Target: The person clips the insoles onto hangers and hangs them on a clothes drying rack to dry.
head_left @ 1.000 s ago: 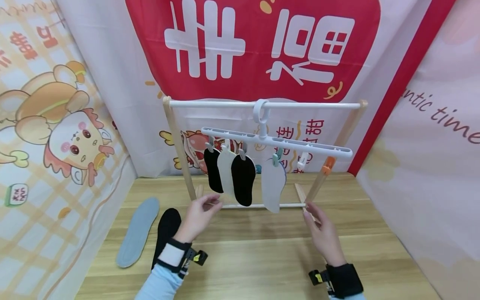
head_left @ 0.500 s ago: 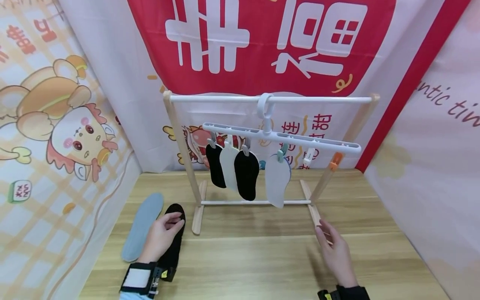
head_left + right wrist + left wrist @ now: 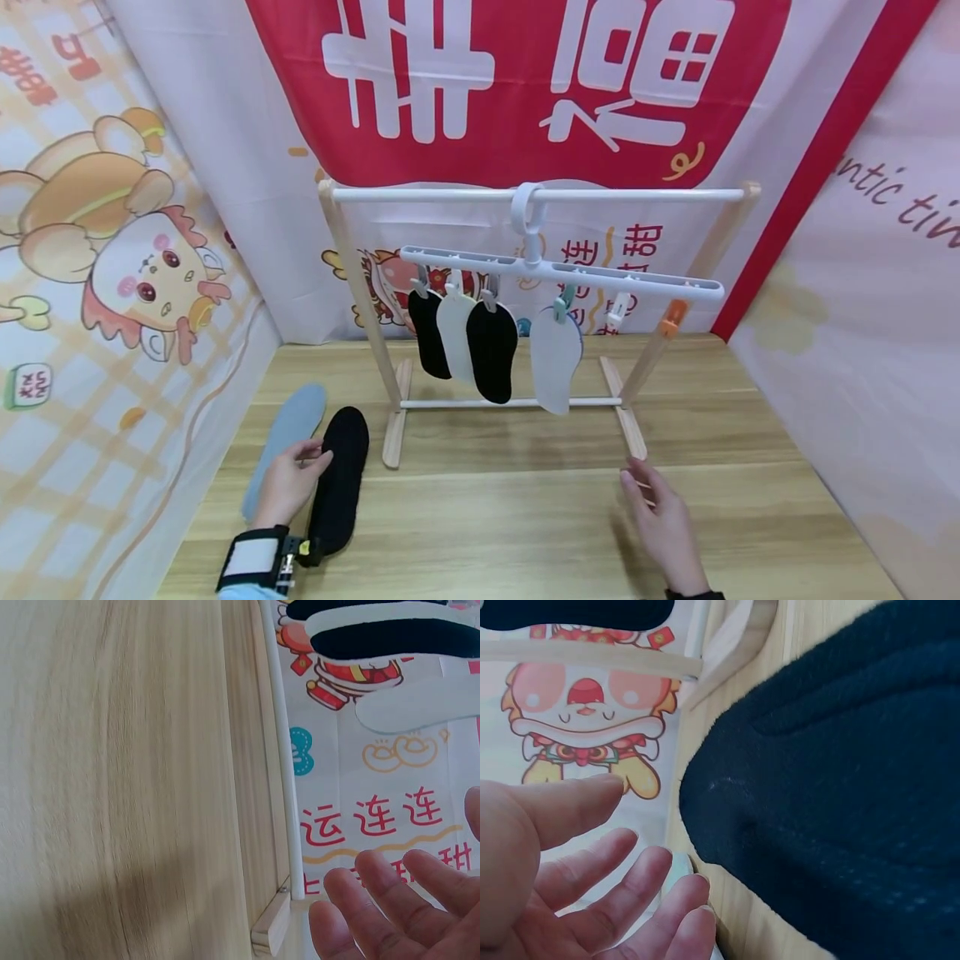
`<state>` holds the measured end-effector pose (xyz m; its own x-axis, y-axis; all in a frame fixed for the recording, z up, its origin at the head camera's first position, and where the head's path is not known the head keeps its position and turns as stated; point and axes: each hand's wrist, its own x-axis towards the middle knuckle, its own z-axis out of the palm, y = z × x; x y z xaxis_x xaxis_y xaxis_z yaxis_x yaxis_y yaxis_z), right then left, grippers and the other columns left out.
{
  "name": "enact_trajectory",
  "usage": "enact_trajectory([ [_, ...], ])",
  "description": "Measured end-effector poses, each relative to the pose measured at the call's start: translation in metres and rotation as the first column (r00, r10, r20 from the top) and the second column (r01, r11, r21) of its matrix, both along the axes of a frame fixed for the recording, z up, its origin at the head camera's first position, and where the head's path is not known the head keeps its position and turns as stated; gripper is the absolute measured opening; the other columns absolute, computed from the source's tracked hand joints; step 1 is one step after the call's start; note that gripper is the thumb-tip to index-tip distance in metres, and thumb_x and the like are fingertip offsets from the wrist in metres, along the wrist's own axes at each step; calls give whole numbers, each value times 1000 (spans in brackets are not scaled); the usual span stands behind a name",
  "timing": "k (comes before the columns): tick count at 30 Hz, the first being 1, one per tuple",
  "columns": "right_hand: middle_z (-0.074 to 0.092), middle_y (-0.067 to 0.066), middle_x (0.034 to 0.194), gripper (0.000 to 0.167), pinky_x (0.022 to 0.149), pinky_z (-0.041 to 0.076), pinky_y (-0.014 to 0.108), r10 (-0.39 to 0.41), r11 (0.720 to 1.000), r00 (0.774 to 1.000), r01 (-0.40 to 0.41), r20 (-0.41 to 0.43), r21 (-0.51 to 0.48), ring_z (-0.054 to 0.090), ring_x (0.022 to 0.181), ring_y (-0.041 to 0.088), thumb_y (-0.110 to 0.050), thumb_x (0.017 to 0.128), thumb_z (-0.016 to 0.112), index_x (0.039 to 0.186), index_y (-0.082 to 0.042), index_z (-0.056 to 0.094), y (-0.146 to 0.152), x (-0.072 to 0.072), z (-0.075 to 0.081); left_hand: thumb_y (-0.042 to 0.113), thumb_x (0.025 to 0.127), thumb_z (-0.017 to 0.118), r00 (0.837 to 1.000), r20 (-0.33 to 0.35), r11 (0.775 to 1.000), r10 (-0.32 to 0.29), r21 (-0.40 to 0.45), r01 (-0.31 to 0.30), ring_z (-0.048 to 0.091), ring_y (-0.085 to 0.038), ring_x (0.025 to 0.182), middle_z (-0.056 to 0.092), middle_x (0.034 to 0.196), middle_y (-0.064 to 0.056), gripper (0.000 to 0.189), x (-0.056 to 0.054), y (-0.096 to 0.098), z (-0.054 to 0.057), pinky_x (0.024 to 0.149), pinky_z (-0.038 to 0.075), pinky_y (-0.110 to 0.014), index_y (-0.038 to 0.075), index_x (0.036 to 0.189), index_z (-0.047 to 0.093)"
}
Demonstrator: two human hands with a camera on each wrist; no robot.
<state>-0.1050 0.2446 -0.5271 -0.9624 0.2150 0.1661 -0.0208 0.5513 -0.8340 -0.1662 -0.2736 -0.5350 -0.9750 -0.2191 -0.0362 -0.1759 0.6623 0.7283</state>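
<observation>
My left hand (image 3: 288, 483) is above the grey-blue insole (image 3: 300, 408), its fingertips at the edge of the black insole (image 3: 343, 483); both insoles lie on the table. In the left wrist view, the fingers (image 3: 604, 799) are spread and loosely bent, with nothing in them, beside the black insole's (image 3: 840, 787) tip. Relaxed and holding nothing, my right hand (image 3: 660, 525) hovers near the rack's right foot (image 3: 624, 408). Black and white insoles hang in a row from clips under the white hanger (image 3: 600, 275), among them a front black one (image 3: 492, 354) and a white one (image 3: 555, 362).
A wooden rack with a white top bar (image 3: 435, 196) stands on the table (image 3: 480, 525) and bears the hanger. A white clip (image 3: 618, 310) and an orange clip (image 3: 673, 318) hang without insoles at the right. Printed cloths (image 3: 187, 67) surround the table.
The left hand has moved left and down from beside the rack, past the black insole, to over the grey-blue one. The right hand has drawn back toward me from the rack's right foot.
</observation>
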Motion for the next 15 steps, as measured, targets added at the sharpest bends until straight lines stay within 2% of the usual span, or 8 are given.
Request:
enact_trajectory([
  [3,67,16,115,39,80,53,25,8,1000,1000,-8,-6,-5,65,99,27,-24,102,57,133,0,58,-5,3,1,25,97,65,1000,11,1000,-5,-6,5,61,-39,105,63,116,-24,46,-7,-6,-3,86,51,-49,-6,131,57],
  [8,68,11,112,37,80,53,25,23,1000,1000,-23,3,-18,64,96,20,-24,102,58,132,-3,60,-11,7,2,25,97,66,999,-12,998,-44,-36,44,59,-39,105,63,114,-26,48,-22,-14,-2,88,49,-51,-10,129,57],
  [15,68,9,112,36,82,54,27,39,999,999,-38,28,-35,66,97,22,-25,101,60,131,-5,61,-15,10,1,27,95,68,996,18,992,-92,-80,94,58,-42,108,63,116,-28,53,-41,-12,0,90,47,-53,-11,129,56],
])
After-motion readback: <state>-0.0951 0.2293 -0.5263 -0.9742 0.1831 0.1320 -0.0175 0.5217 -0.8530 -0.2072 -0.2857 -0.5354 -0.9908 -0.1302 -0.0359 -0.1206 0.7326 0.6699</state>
